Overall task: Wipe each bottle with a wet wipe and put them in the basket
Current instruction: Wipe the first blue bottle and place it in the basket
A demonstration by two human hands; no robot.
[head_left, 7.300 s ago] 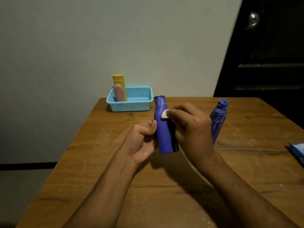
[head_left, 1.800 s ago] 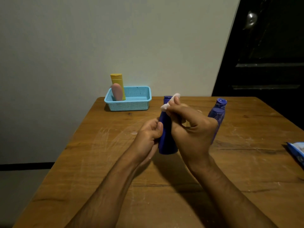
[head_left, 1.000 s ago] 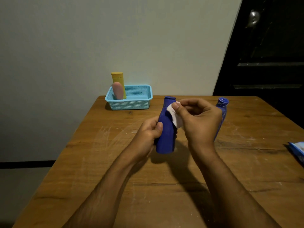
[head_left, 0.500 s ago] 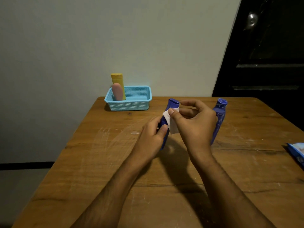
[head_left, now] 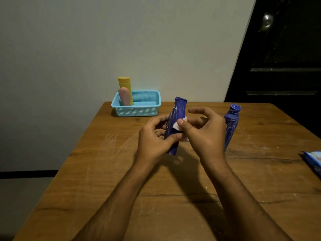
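Observation:
My left hand (head_left: 153,139) grips a dark blue bottle (head_left: 177,117) by its lower half, holding it upright above the wooden table (head_left: 156,197). My right hand (head_left: 205,134) pinches a small white wet wipe (head_left: 177,126) between thumb and fingers and presses it against the bottle's middle. Two more blue bottles (head_left: 231,126) stand close together just right of my right hand. The light blue basket (head_left: 139,110) sits at the table's far left edge, with a yellow bottle (head_left: 125,84) and a pink bottle (head_left: 125,96) standing in its left end.
A blue wet-wipe packet (head_left: 314,161) lies at the table's right edge, partly cut off. A pale wall is behind the table, and a dark door (head_left: 286,58) is at the right. White scuff marks cover the table top.
The wipe has gone from the bottle's cap down to its middle. The bottle has been turned and tilted in my left hand, then brought more upright again.

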